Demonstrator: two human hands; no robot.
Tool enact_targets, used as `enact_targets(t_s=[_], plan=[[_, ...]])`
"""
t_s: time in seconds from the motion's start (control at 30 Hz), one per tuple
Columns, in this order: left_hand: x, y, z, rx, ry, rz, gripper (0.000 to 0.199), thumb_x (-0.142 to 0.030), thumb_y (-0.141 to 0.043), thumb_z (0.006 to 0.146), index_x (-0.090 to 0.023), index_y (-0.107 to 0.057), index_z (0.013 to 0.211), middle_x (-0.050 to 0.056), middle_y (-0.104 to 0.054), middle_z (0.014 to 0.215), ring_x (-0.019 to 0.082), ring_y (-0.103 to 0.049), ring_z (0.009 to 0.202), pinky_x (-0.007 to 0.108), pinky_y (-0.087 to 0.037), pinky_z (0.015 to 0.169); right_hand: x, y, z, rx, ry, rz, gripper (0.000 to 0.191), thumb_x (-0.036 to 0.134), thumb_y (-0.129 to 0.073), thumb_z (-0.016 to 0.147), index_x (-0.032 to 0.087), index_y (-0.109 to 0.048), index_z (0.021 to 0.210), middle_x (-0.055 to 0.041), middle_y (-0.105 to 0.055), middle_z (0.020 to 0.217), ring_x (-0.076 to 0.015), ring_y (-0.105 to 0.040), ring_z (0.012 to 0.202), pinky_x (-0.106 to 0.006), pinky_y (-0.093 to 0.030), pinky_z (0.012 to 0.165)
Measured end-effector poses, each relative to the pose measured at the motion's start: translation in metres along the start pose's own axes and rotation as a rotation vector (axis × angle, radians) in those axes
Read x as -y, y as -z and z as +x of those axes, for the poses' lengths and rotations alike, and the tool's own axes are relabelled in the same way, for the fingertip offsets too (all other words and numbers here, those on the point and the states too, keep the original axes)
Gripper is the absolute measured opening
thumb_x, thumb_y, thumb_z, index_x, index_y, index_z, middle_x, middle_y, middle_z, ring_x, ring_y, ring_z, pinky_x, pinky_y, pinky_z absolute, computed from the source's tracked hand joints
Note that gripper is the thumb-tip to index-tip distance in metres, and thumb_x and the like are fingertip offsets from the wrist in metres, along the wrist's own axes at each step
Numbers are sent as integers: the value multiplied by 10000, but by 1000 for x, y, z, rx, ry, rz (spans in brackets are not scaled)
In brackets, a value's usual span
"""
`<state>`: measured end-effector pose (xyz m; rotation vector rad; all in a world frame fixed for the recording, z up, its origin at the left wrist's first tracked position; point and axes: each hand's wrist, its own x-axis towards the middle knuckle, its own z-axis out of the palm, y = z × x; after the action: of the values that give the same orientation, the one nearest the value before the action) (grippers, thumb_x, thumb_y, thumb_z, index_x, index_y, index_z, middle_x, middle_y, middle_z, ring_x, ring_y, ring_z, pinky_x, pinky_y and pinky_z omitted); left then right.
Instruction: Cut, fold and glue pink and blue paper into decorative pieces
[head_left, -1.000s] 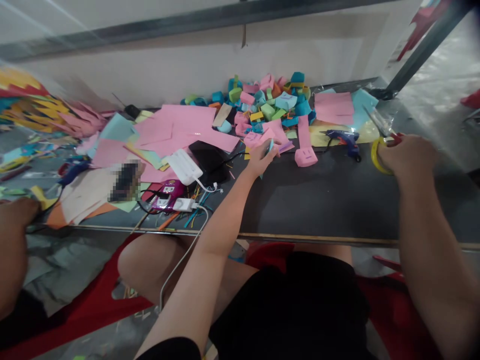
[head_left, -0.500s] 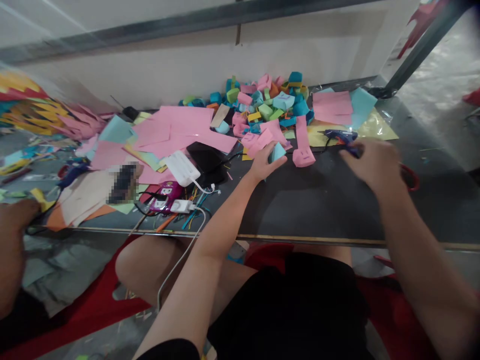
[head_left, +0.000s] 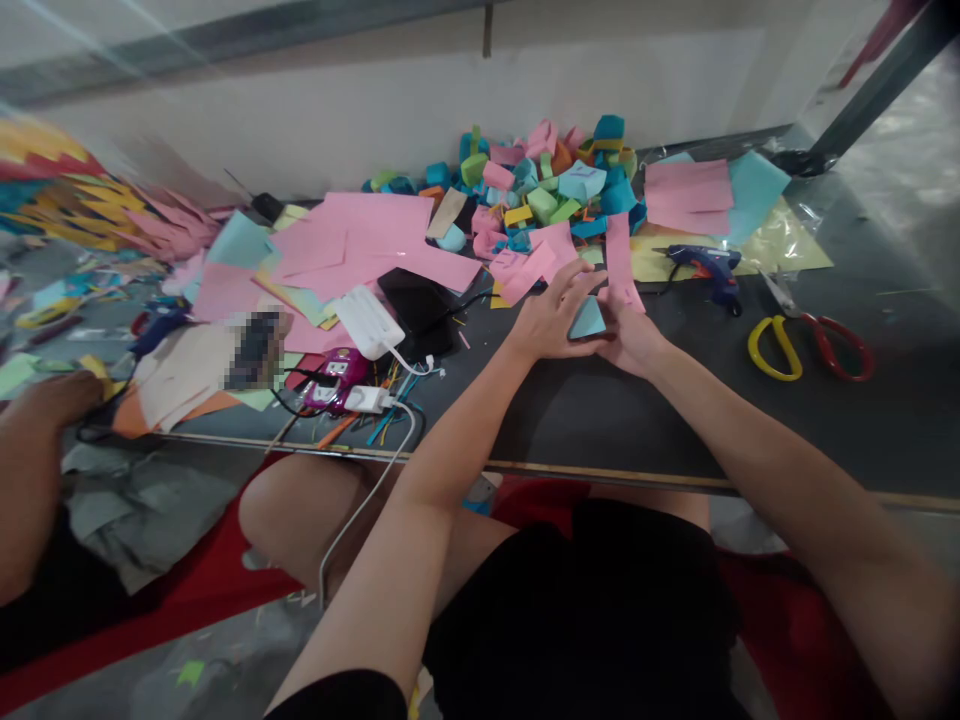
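Between my two hands is a small light-blue folded paper piece (head_left: pixel 589 318). My left hand (head_left: pixel 551 318) is closed on its left side, thumb below and fingers above. From the right, my right hand (head_left: pixel 632 335) meets the same piece with its fingertips, which are partly hidden. Just behind the hands lies a pink paper strip (head_left: pixel 619 250), its near end covered by my right hand. A blue glue gun (head_left: pixel 709 265) rests on the table to the right, beside scissors (head_left: pixel 787 320) with one yellow and one red handle.
A heap of coloured folded paper pieces (head_left: pixel 540 190) stands against the wall. Pink sheets (head_left: pixel 367 235), a white power bank (head_left: pixel 367 320) and a purple power strip (head_left: pixel 337 375) with cables lie to the left. Another person's hand (head_left: pixel 64 405) is at the far left.
My right hand has left the glue gun, which now lies on the table, and has moved left to the light-blue paper piece. My left hand has shifted slightly right, still holding that piece.
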<state>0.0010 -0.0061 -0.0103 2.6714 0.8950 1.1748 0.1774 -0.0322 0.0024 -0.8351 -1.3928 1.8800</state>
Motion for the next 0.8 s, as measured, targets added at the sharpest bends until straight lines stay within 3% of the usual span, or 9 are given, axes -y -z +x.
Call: enact_targets(t_s=[0.1,0.17,0.27,0.37,0.47,0.53,0.6,0.67,0.8], plan=[[7,-1,-2,35,6,31,869,-845,-680,752,-282,-561,1403,190,-525,1528,387,-631,1257,474,-601,878,1,-9,-7,-135,73,62,422,563,-784,830,230,-656,1056,-41,-702,968,-179,-672,898,-288,-597,746],[13,-4,-4,34,-7,37,894,-916,-611,734,-290,-583,1372,183,-518,1544,381,-627,1272,466,-593,888,3,-17,-11,-108,65,85,489,471,-912,710,215,-664,1045,-30,-709,988,-146,-669,907,-241,-593,772],[18,-7,-5,41,-62,47,969,-977,-503,735,-291,-541,1419,188,-493,1564,380,-600,1324,473,-575,935,7,-25,-13,-127,81,98,590,479,-993,566,218,-674,988,5,-695,891,-125,-661,839,-203,-578,694],[16,-5,-5,58,-48,42,1020,-986,-495,726,-278,-506,1461,193,-513,1545,369,-594,1340,462,-563,963,12,-23,-13,-230,163,63,579,562,-990,522,217,-665,854,34,-648,757,-110,-630,716,-204,-544,580],[15,1,-4,51,89,-8,1019,-942,-591,716,-220,-549,1434,178,-679,1322,306,-699,1144,376,-572,874,20,-12,-16,-405,203,-60,567,640,-953,550,195,-643,715,36,-580,613,-85,-548,548,-205,-453,448],[16,6,-3,36,209,-78,855,-885,-587,791,-197,-662,1293,114,-754,1043,227,-725,902,312,-547,767,26,-2,-18,-507,190,-148,563,656,-939,568,180,-669,703,22,-576,571,-78,-508,476,-214,-414,399],[17,10,-2,12,303,-167,679,-823,-526,886,-192,-752,988,45,-702,760,158,-646,683,274,-481,647,31,10,-20,-568,195,-207,543,645,-934,592,171,-701,721,-7,-618,594,-91,-537,474,-233,-452,406],[17,13,1,-24,355,-234,636,-776,-538,909,-192,-707,722,-1,-580,583,116,-518,554,266,-392,556,33,22,-20,-621,229,-253,509,615,-941,600,177,-702,702,-17,-629,609,-108,-566,497,-252,-487,423],[12,18,8,-76,387,-271,599,-733,-685,827,-200,-592,569,-47,-440,492,86,-369,496,269,-294,508,32,44,-17,-710,305,-415,483,586,-949,597,197,-665,639,14,-542,540,-110,-525,496,-256,-449,406]])
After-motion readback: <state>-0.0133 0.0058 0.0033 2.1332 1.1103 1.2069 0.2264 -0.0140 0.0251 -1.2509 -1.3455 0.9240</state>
